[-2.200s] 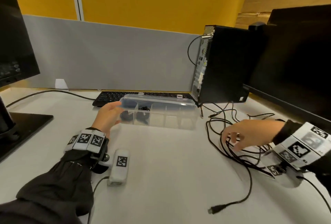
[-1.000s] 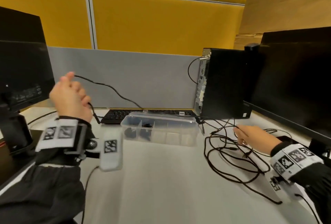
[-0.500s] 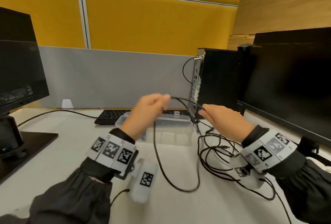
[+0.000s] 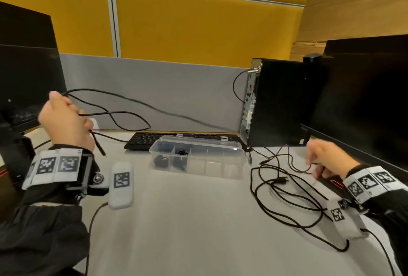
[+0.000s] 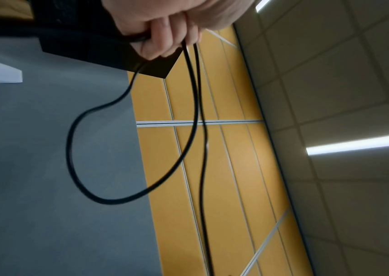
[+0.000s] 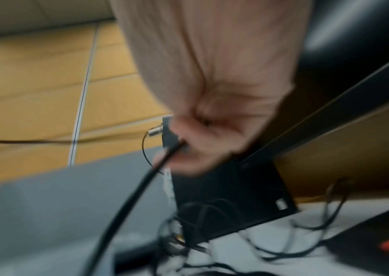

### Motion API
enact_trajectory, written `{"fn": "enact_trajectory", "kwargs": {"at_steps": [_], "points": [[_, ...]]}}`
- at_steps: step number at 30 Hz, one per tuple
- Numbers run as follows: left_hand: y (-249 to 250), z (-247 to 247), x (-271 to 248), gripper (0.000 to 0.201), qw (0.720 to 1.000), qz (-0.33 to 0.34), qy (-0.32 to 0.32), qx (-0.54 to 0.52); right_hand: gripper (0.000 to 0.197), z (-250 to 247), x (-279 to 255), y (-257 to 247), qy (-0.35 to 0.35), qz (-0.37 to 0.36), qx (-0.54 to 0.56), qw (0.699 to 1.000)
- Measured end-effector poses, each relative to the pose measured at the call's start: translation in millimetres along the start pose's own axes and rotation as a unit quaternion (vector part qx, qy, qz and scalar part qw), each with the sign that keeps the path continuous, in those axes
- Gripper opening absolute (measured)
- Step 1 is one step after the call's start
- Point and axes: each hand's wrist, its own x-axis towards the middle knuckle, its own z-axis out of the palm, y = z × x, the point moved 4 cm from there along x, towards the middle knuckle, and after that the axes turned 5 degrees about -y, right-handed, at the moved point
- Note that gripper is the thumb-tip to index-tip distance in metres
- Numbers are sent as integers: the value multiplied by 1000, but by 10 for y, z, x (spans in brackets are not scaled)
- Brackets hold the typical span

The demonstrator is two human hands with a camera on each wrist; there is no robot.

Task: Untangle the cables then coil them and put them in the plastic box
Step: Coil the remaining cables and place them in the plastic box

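Left hand (image 4: pixel 64 121) raised at the left, fingers curled round a black cable (image 4: pixel 123 113), one loop already gathered in the fist and a short end poking out below. Held high probably so the loop hangs free and the next turn can be laid in. The rest of that cable runs blurred across toward the right, off the surface.

Right hand (image 4: pixel 326 157) low by the tangle (image 4: pixel 284 189); right wrist view shows fingers pinching a black cable, likely feeding slack or keeping the pile from dragging along. Blurred, so grip detail unclear.

Tangle of loose cables lies on the surface (image 4: pixel 187 220) right of the plastic box (image 4: pixel 198 157), just beside it. Box sits mid-surface in front of the keyboard (image 4: pixel 154 139), lid looks down, two dark coils in its left compartments. Judgement: mid-coil on one cable, several cables left.
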Motion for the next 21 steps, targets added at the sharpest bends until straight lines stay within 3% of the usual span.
{"fn": "enact_trajectory", "kwargs": {"at_steps": [1,3,5,7,9,11,14,15,17,19,21], "points": [[-48,1,-17,30,1000,-1,7,5,14,-63,-13,-99,63,-55,87,993],[-157,57,-56,30,999,-23,-16,19,19,-149,-90,-298,138,-137,258,946],[-261,142,-124,30,996,-50,-71,27,19,-188,-160,-456,151,-185,362,901],[-348,233,-235,29,988,-66,-137,41,19,-194,-205,-622,161,-234,395,874],[-428,309,-359,27,974,-66,-193,99,22,-185,-263,-779,198,-292,313,882],[-513,367,-482,26,952,-79,-254,152,24,-134,-335,-873,242,-349,158,892],[-593,429,-655,28,916,-93,-335,199,21,-78,-346,-832,289,-380,-2,879],[-611,447,-709,29,907,-93,-353,207,22,-61,-313,-805,289,-364,-57,883],[-637,476,-808,29,896,-91,-382,208,29,9,-219,-752,249,-258,-202,912],[-675,490,-884,29,884,-82,-402,224,52,107,-179,-705,205,-149,-303,919],[-727,493,-951,28,866,-62,-418,268,63,267,-330,-834,208,-188,-278,919]]}}
